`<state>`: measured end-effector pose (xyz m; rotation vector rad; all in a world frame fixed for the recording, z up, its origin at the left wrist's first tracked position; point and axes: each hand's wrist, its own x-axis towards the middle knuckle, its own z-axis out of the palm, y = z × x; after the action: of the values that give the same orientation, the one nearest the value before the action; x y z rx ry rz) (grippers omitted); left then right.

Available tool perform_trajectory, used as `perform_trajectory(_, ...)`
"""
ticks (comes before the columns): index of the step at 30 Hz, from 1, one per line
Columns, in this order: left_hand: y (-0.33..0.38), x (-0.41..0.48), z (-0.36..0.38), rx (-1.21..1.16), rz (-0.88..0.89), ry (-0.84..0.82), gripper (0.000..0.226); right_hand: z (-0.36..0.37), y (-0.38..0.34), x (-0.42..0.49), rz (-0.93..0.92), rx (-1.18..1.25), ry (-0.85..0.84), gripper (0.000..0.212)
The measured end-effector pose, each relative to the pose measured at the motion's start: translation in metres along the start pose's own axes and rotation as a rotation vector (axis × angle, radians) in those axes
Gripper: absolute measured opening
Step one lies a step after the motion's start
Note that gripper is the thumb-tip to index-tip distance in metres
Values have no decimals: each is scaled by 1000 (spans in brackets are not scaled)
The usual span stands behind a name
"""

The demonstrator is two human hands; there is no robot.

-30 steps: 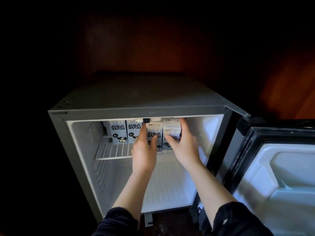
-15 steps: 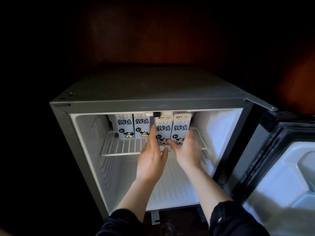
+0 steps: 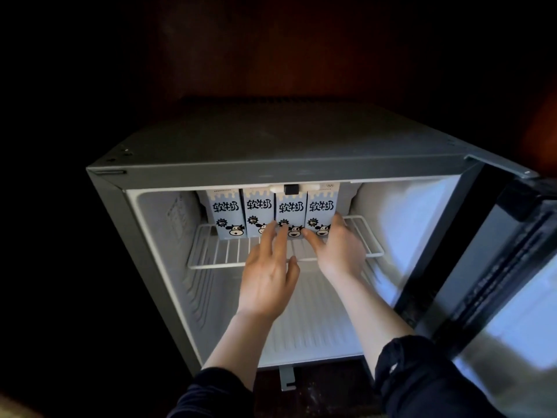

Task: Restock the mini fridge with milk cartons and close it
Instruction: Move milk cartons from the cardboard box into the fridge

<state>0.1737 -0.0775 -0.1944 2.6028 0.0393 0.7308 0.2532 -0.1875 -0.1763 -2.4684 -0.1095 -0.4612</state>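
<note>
Right now four milk cartons [image 3: 272, 214] stand upright in a tight row at the back of the wire shelf [image 3: 217, 254], in the upper middle of the frame, inside the open mini fridge [image 3: 271, 146]. Both hands reach in from the bottom of the frame toward the right half of that row. The left hand [image 3: 269, 282] is spread flat with fingers loose, its fingertips [image 3: 269, 229] at the lower front of the second and third cartons, gripping nothing. The right hand [image 3: 337, 248] sits just right of it, thumb at the lower front of the fourth carton and fingers along that carton's right side; whether it actually squeezes the carton I cannot tell. The fridge door [image 3: 497, 282] hangs open at the right edge of the frame. Dark sleeves [image 3: 422, 378] cover both forearms at the bottom.
</note>
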Motion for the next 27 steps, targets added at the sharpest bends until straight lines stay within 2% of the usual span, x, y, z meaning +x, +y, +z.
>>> perform_trajectory(7, 2, 5, 6, 143, 21, -15, 54, 1, 1, 10, -37, -33, -38, 48)
perform_trajectory(12, -1, 3, 7, 159, 30, -62, 54, -3, 4, 10, -63, -60, -86, 44)
perform_trajectory(16, -10, -6, -1, 160, 72, -110, 45, -7, 4, -1, -51, -94, -83, 37)
perform_trajectory(20, -24, -19, -18, 134, 93, -210, 44, -13, 3, -22, -54, -103, -86, 39)
perform_trajectory(24, -36, -46, -49, 85, 18, -284, 48, -26, -8, -47, -43, -14, -86, 40)
perform_trajectory(27, -44, -64, -77, 119, -76, -417, 44, -31, -24, -77, -148, -8, -133, 37)
